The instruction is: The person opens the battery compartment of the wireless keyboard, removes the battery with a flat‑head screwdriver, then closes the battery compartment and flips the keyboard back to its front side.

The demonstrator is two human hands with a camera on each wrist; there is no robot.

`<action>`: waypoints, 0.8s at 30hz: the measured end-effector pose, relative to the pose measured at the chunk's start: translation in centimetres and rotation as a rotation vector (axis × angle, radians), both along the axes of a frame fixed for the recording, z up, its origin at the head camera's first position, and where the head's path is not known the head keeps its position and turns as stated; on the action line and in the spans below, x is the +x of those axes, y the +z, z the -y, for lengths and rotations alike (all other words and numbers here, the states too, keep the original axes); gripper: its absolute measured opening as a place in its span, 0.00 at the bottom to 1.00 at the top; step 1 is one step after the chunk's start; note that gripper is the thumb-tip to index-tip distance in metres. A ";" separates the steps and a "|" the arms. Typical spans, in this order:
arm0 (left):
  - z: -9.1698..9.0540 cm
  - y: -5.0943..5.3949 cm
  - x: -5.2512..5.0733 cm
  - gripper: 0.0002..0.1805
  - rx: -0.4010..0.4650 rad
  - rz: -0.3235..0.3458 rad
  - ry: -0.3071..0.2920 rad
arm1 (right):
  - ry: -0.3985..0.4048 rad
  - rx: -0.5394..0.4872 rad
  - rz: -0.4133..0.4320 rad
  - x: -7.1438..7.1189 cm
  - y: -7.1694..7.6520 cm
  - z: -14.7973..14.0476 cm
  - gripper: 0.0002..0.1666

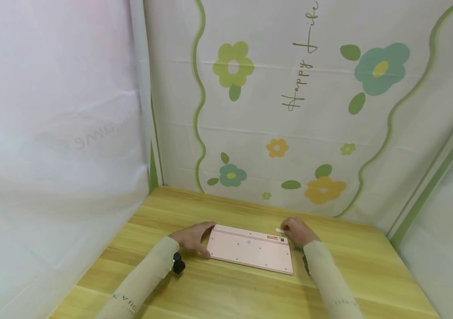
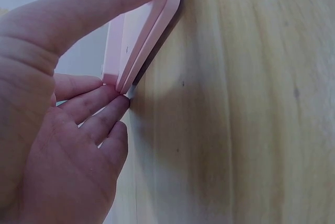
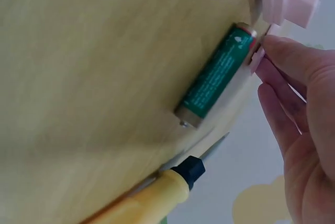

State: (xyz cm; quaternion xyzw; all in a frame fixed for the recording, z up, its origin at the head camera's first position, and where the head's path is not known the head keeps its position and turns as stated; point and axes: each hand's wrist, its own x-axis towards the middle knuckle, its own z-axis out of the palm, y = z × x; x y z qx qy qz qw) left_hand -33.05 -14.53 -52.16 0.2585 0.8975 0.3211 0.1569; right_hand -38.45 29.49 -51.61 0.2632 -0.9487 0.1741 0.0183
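Note:
A pink keyboard (image 1: 236, 253) lies underside up on the table, with small screws and a battery slot (image 1: 273, 238) near its far right corner. My left hand (image 1: 192, 238) grips the keyboard's left end, thumb at the near corner and fingertips at the far one. Beyond the right end, my right hand (image 1: 299, 231) pinches a small pink piece (image 1: 279, 230) that looks like a battery cover. In the right wrist view a green battery (image 3: 217, 75) lies by the right fingertips, with a yellow-handled screwdriver (image 3: 157, 198) farther off.
The wooden table (image 1: 210, 292) has white cloth walls on its sides. A flower-printed cloth (image 1: 250, 110) hangs right behind its far edge. A dark wrist camera (image 1: 178, 263) sits at the left sleeve.

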 end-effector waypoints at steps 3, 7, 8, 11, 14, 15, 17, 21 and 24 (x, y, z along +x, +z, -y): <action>0.0 0.0 0.0 0.65 -0.011 -0.005 -0.002 | -0.024 0.004 0.003 -0.2 -0.4 -0.2 0.07; -0.2 0.2 0.3 0.65 -0.009 -0.003 -0.002 | -0.052 -0.023 0.022 -0.3 -0.7 -0.4 0.06; -0.2 0.3 0.4 0.65 -0.008 0.000 -0.003 | -0.056 -0.034 0.027 -0.3 -0.7 -0.5 0.06; -0.3 0.5 0.6 0.65 -0.006 0.002 -0.001 | -0.069 -0.076 0.048 0.0 -0.5 -0.5 0.05; -0.3 0.5 0.6 0.65 -0.014 -0.001 0.002 | -0.069 -0.099 0.055 0.3 -0.1 -0.4 0.06; -0.3 0.5 0.6 0.65 -0.016 -0.003 0.004 | -0.069 -0.105 0.061 0.5 0.1 -0.4 0.06; -0.3 0.5 0.5 0.65 -0.015 -0.006 0.003 | -0.068 -0.108 0.066 0.7 0.4 -0.3 0.07; -0.2 0.3 0.3 0.66 -0.013 -0.006 -0.002 | -0.047 -0.109 0.075 0.9 1.0 -0.3 0.07; -0.1 0.2 0.2 0.66 -0.020 0.003 0.008 | -0.001 -0.115 0.061 0.9 1.6 -0.2 0.06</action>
